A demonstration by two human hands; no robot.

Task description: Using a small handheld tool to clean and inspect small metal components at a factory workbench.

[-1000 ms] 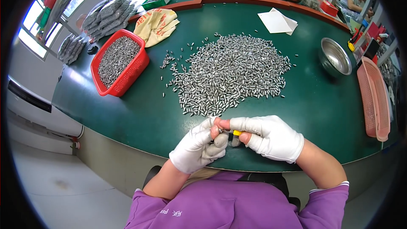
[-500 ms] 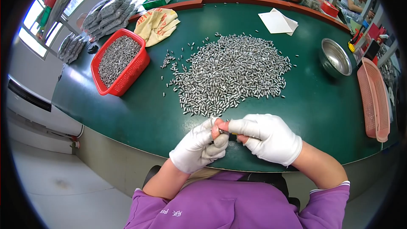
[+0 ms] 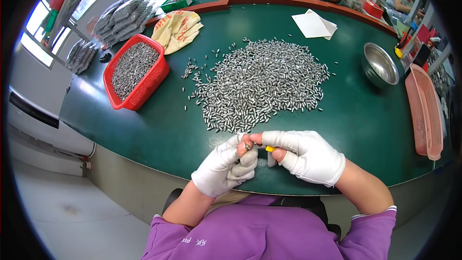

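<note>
The green counter [image 3: 163,137] carries a broad pile of small metal pieces [image 3: 262,84] directly beyond the hands, with stray pieces scattered mainly along its left side. To the left of the pile stands a red perforated basket [image 3: 153,83] filled with similar pieces; a yellowish cloth bag [image 3: 177,31] lies just behind it, and filled grey bags [image 3: 122,17] are stacked farther back. Two white sheets [image 3: 312,24] overlap near the red-brown raised border [image 3: 224,3]. At the right, a metal bowl [image 3: 373,73] stands near a long pink basket [image 3: 416,115]. The pile occupies the area between the hands and the far border. The left hand [image 3: 225,163], gloved with fingertips exposed, has its grip closed on a metal part [image 3: 248,147] above the near edge of the counter. The right hand [image 3: 313,159], gloved likewise, has its grip closed on a yellow-handled tool [image 3: 270,149]. The long axis of the tool runs roughly left to right, its yellow end at the right thumb and its thin end directed at the left fingertips. The fingers cover most of the metal part; its long axis cannot be determined, nor whether the tool touches it.
</note>
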